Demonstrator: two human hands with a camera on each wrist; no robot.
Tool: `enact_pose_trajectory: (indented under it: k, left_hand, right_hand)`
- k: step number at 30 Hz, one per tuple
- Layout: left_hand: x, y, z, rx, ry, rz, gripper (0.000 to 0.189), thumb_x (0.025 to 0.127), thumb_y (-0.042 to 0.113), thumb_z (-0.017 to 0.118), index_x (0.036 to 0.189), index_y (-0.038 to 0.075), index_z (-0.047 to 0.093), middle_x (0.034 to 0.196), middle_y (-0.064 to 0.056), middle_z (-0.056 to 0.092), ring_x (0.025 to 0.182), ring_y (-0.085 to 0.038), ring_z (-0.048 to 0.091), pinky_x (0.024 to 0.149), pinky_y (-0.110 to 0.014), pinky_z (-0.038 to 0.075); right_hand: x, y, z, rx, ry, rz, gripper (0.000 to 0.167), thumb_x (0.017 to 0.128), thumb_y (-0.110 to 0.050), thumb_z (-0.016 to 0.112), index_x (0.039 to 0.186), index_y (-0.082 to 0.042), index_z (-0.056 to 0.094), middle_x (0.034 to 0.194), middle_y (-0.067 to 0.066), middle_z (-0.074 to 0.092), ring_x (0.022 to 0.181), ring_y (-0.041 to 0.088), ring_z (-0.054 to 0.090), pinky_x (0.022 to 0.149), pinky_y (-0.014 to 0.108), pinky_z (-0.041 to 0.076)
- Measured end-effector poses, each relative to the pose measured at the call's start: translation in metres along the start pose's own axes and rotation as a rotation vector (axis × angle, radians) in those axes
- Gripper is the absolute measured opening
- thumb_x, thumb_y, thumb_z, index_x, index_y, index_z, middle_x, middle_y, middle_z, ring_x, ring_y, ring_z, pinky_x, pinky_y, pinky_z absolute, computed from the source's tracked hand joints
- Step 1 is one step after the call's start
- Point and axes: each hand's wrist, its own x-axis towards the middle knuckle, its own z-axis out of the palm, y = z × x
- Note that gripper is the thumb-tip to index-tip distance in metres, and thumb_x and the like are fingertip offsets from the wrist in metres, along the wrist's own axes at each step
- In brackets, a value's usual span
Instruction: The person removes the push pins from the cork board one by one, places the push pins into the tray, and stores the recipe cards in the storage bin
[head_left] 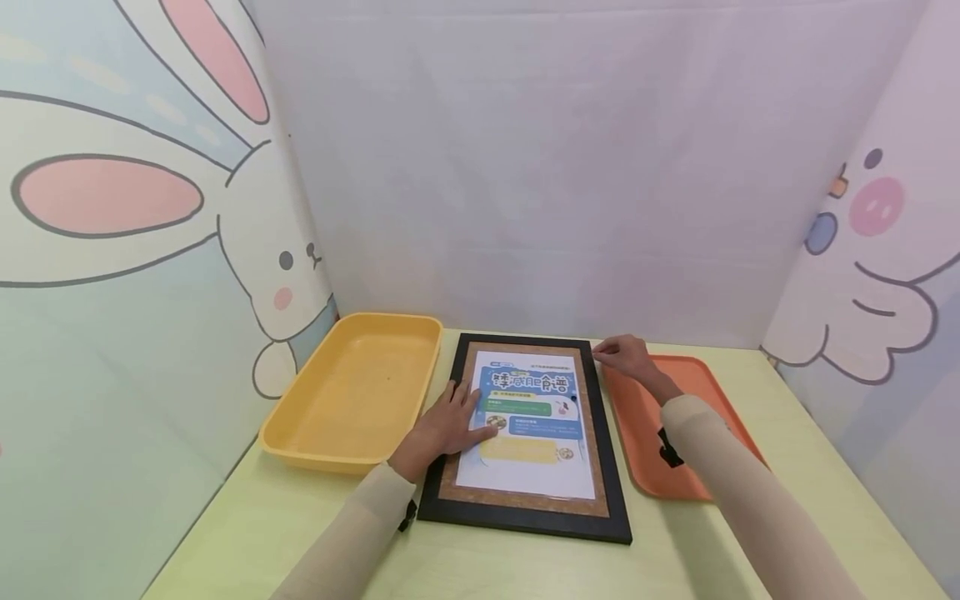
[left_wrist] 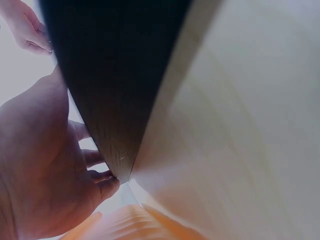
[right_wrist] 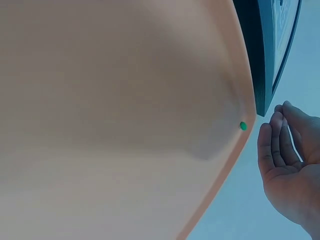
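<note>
A black-framed cork board [head_left: 525, 508] lies on the table with a printed sheet [head_left: 525, 482] on it, under a clear cover or sleeve. My left hand [head_left: 447, 419] rests spread across the board's left side, its fingers and thumb reaching onto the sheet. The left wrist view shows the palm beside the frame's dark edge [left_wrist: 115, 100]. At the frame's far right corner is my right hand [head_left: 626, 354], thumb and fingertips brought together. I cannot tell whether something small is between them. A dark dot [head_left: 574, 397] sits at the sheet's right edge.
To the left stands a yellow tray [head_left: 352, 392] with raised walls. An orange tray [head_left: 660, 450] lies right of the board, under the right forearm. A small green dot-like piece [right_wrist: 243, 126] is at that tray's corner. Printed cloth walls enclose the table.
</note>
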Motion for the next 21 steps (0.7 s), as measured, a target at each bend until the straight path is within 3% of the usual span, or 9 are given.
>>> enact_pose_trajectory:
  k: [6,13,21]
  left_hand:
    - [0.000,-0.001,0.000,-0.011,-0.001,-0.001,0.093,0.095,0.075,0.049,0.163,0.014,0.034,0.171,-0.015,0.024,0.156,-0.042,0.021,0.119,-0.056,0.033]
    - [0.000,-0.001,0.000,-0.009,0.008,-0.003,0.093,0.095,0.075,0.051,0.163,0.014,0.034,0.170,-0.015,0.025,0.156,-0.042,0.022,0.118,-0.057,0.035]
    - [0.000,-0.001,0.000,-0.009,0.014,0.002,0.093,0.095,0.075,0.051,0.163,0.013,0.036,0.169,-0.016,0.027,0.155,-0.043,0.023,0.118,-0.057,0.035]
  right_hand:
    - [-0.004,0.005,-0.007,0.023,-0.017,0.038,0.021,0.099,-0.010,0.070,0.112,0.006,0.076,0.108,0.023,0.075,0.097,0.038,0.072,0.080,0.045,0.061]
    - [-0.007,0.010,-0.012,0.006,-0.024,0.004,0.020,0.098,-0.008,0.071,0.110,0.007,0.076,0.102,0.023,0.075,0.088,0.036,0.073,0.072,0.043,0.060]
    - [-0.010,0.021,-0.013,0.005,-0.057,0.032,0.019,0.099,-0.008,0.071,0.110,0.007,0.077,0.103,0.022,0.076,0.085,0.032,0.071,0.068,0.035,0.057]
